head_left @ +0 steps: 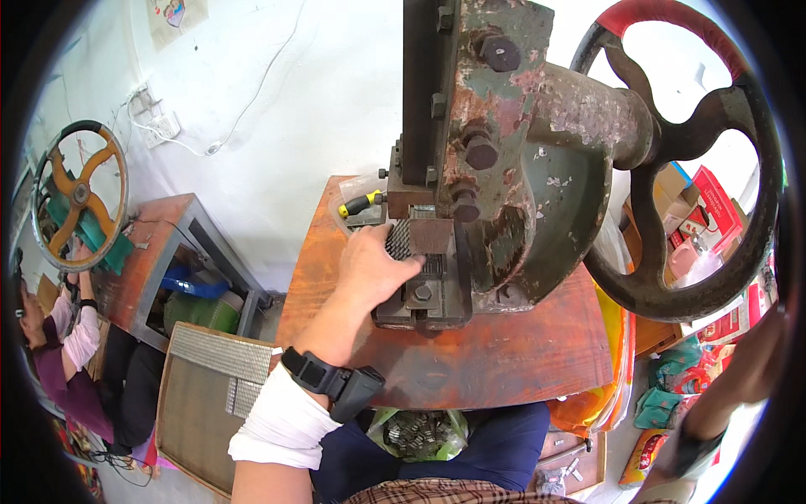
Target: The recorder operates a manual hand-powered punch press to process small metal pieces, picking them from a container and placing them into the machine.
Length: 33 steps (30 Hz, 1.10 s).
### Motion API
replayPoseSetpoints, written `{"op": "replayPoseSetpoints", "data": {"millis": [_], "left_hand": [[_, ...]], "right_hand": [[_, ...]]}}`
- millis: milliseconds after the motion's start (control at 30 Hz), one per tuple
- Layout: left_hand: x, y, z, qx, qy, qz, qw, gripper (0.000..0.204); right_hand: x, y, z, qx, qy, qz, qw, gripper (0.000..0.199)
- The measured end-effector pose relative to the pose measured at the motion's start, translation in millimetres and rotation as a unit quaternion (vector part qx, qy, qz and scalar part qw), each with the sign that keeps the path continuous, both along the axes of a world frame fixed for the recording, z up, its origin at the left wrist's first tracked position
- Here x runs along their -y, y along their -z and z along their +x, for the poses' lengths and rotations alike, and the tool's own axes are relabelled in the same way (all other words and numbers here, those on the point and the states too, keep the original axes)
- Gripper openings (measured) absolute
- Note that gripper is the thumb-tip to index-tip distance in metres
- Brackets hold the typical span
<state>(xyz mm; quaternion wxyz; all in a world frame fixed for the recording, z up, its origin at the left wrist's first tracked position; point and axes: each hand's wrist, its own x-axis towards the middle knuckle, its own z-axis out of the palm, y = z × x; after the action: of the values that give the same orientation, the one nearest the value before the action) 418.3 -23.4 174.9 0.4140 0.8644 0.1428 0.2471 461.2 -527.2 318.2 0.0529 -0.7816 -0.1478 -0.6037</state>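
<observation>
My left hand (369, 267) reaches into the mouth of a worn green-grey hand press (504, 126). Its thumb and fingers close round a dark metal piece with a ridged, mesh-like surface (398, 240), beside the press's square ram block (430, 236). Below it lies the bolted steel base (424, 311) of the press. A black band with a small device (336, 382) circles my left wrist. At the far right, my right hand (760, 357) is raised by the lower rim of the large handwheel (663, 302); it is blurred and dark, with its fingers hidden.
The press stands on a reddish wooden table (504, 361). A yellow-black handled tool (361, 203) lies in a clear tray behind. On my lap sits a bag of small metal parts (420, 435). Left are a board with metal pieces (197, 395) and another person (80, 336) near a second handwheel (80, 196).
</observation>
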Motion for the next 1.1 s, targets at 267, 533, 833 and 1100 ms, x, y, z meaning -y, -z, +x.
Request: {"op": "replayPoseSetpoints", "data": {"millis": [267,533,833,1100], "left_hand": [[-9.1,-3.1,-48.5,-0.048,-0.093,-0.013,0.994,0.04],[33.9,65.8,-151.1,-0.034,-0.068,0.016,0.997,0.051],[60.5,84.6,-140.5,-0.042,0.009,0.191,0.981,0.054],[72.7,73.6,-128.5,-0.076,-0.016,0.255,0.964,0.059]], "right_hand": [[-156.4,123.7,-39.1,-0.3,-0.39,0.05,0.869,0.021],[-195.3,199.3,-46.5,-0.423,-0.494,-0.018,0.759,0.024],[-297.3,209.4,-63.6,-0.396,-0.46,-0.265,0.749,0.071],[-282.5,209.9,-51.2,-0.416,-0.469,-0.196,0.754,0.077]]}}
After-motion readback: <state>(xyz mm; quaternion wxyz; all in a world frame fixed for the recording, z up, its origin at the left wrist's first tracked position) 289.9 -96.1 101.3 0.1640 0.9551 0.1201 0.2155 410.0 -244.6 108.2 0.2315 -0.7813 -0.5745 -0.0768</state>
